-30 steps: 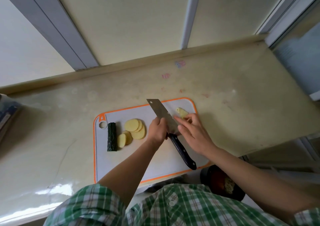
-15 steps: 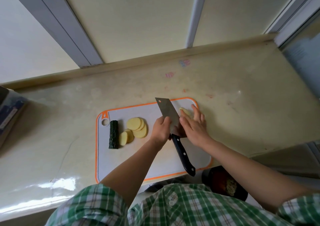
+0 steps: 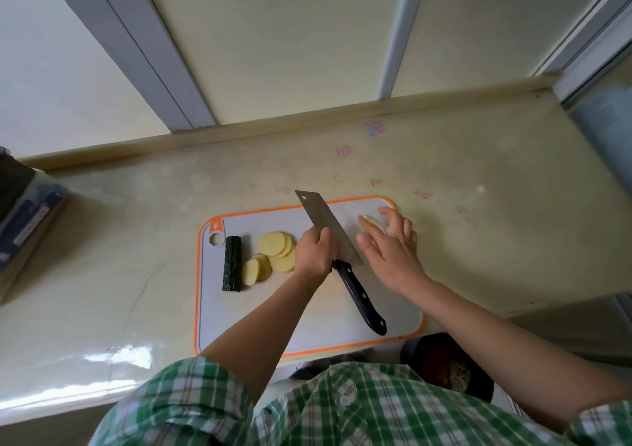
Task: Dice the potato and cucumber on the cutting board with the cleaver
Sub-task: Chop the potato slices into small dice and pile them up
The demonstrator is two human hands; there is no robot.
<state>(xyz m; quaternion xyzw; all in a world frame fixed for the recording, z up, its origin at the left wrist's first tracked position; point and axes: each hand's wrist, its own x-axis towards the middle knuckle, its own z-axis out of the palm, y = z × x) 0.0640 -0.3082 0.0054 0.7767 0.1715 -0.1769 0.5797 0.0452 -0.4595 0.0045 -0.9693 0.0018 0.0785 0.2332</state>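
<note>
Nothing is diced yet: potato slices [image 3: 277, 250] lie beside the whole cucumber [image 3: 232, 262] near the cutting board's [image 3: 205, 308] left edge, the left hand's [image 3: 314, 252] grip curls round the cleaver [image 3: 323, 221], and the right hand's [image 3: 390, 250] grip lies spread flat on a potato end [image 3: 371, 221] at its far right corner.

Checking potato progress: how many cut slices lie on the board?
5 visible potato slices, overlapping in one pile between the cucumber and the left hand, which may hide more. Another potato piece lies by the right hand.
</note>
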